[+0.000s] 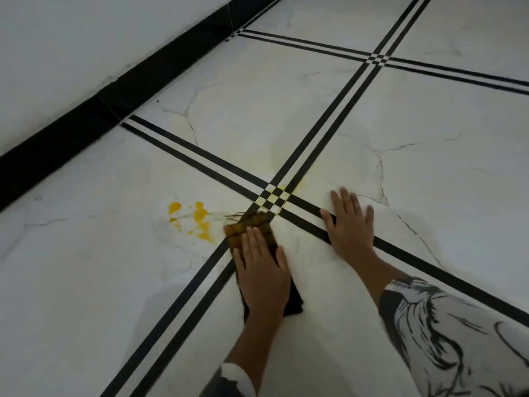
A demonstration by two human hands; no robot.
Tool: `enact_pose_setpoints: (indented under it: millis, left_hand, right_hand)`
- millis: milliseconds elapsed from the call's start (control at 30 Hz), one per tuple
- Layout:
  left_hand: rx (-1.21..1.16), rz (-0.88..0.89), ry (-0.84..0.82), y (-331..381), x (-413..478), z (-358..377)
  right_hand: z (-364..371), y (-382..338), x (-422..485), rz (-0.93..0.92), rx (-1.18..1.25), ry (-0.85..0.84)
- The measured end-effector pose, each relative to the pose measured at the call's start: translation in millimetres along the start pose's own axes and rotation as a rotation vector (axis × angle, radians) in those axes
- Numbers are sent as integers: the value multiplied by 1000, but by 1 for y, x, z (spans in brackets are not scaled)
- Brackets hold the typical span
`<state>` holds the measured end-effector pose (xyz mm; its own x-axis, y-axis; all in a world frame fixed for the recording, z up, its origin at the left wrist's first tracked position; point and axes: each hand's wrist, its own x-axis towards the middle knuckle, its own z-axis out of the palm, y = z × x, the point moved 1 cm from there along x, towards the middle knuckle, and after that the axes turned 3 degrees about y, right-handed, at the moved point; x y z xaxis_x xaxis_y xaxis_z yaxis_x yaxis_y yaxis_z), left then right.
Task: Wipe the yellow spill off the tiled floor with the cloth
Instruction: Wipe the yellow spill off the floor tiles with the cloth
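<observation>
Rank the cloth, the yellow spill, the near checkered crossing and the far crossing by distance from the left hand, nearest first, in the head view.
From the left hand:
1. Cloth: directly beneath it, touching.
2. Yellow spill, ahead to the left, and near crossing, just ahead: too close to call.
3. Far crossing: far ahead, upper right.

We had bare floor between cloth and yellow spill; our right hand lay flat, well aside.
</observation>
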<state>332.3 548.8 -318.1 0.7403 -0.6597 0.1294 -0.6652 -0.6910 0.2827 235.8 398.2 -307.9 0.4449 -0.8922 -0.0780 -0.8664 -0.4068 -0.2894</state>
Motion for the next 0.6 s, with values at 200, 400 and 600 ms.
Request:
enact_pose_setpoints:
  millis: [200, 400, 600]
  left_hand:
    - [29, 530, -198, 56, 114, 31]
    - [76, 50, -82, 44, 112, 24]
    - [73, 619, -219, 63, 182, 36]
  right_hand:
    - [11, 1, 9, 36, -17, 55]
    - [12, -2, 10, 62, -11, 64]
    - [10, -3, 10, 61, -9, 52]
